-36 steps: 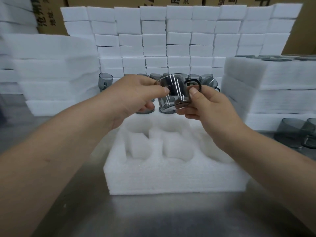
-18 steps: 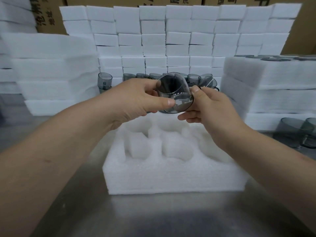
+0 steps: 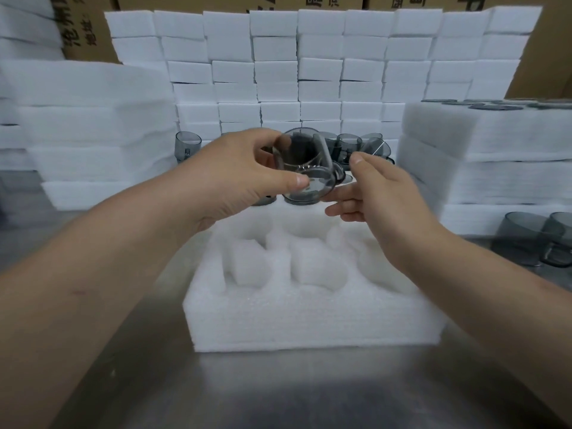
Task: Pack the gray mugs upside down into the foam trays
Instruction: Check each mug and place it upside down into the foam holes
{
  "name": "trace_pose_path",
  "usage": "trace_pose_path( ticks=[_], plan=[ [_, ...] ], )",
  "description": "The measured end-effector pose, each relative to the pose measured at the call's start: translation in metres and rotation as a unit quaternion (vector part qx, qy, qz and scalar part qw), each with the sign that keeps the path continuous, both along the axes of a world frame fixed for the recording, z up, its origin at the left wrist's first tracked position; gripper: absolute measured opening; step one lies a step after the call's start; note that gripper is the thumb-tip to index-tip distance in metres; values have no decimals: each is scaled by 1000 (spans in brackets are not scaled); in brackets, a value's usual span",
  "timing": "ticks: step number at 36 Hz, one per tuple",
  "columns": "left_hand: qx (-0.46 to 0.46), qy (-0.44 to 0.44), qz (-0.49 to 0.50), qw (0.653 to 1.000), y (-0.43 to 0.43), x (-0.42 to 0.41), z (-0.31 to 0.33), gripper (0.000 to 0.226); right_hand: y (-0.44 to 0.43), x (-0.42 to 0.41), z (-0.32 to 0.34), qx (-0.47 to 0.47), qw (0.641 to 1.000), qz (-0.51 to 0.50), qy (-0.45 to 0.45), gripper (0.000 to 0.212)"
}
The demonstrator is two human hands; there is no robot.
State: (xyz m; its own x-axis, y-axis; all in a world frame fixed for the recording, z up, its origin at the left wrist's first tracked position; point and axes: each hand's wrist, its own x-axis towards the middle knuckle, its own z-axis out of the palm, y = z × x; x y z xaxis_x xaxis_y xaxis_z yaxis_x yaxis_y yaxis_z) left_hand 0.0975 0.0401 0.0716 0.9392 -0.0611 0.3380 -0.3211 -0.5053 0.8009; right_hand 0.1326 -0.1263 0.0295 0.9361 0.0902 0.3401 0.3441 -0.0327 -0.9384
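Gripping tilted translucent gray mug [image 3: 305, 171] in left hand [image 3: 229, 181] over white foam tray [image 3: 309, 323]. Holding right hand [image 3: 380, 196] loose-fingered just beside it, empty. Partly hiding gray mug row [image 3: 349, 144] behind.

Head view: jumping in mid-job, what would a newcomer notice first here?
A see-through gray mug is held up at centre, gripped by the left hand, with the right hand open beside it. Just below sits a white foam tray on the metal table, its visible pockets empty. Behind rises a wall of stacked foam blocks, with more mugs at its foot.
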Motion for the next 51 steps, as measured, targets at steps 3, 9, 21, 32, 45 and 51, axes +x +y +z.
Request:
trace_pose_path(
  ticks=[3, 9, 21, 32, 45, 51],
  plan=[
    [20, -33, 27, 999, 1, -1, 1, 41, -2, 4, -2, -17, 999, -48, -13, 10],
    [136, -89, 81, 983, -3, -2, 0, 62, -1, 2, -3, -30, 996, -42, -78, 12],
    [209, -182, 126, 953, -16, -6, -9, 94, 2, -6, -3, -57, 992, 24, -106, 44],
    [265, -243, 98, 928, -24, -10, -20, 78, 1, -5, -2, -62, 994, 45, -79, 40],
    [-122, -144, 61, 980, -21, 11, -15, 28, 1, 1, -2, -86, 996, 1, -14, 74],
    [-315, 136, 33, 939, -16, 20, -30, 29, 1, -1, -3, -106, 994, 25, -4, 43]
  ],
)
